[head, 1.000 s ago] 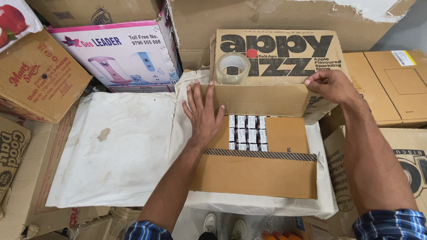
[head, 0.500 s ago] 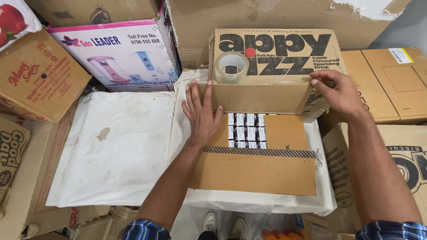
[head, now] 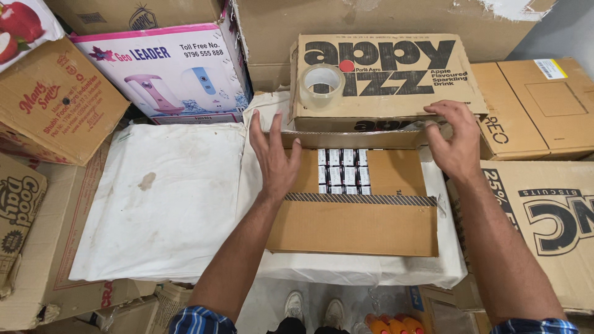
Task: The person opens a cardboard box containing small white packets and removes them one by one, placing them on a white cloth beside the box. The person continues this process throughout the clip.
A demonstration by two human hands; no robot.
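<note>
At centre of the white-covered surface (head: pixel 161 204) lies the open carton (head: pixel 356 213), its long axis running from 9 to 3 o'clock. Left hand (head: pixel 274 154) rests flat on the carton's 9 o'clock edge, fingers (head: pixel 255 127) spread and pointing toward 12. Right hand (head: pixel 455 139) sits at the 2 o'clock corner, fingers loosely spread over the raised far flap (head: pixel 352 140), gripping nothing. Small packets (head: pixel 342 171) show in the gap between the hands. Tape roll (head: pixel 322 83) stands on the printed box (head: pixel 387 74) at 12 o'clock, nearer the left hand.
</note>
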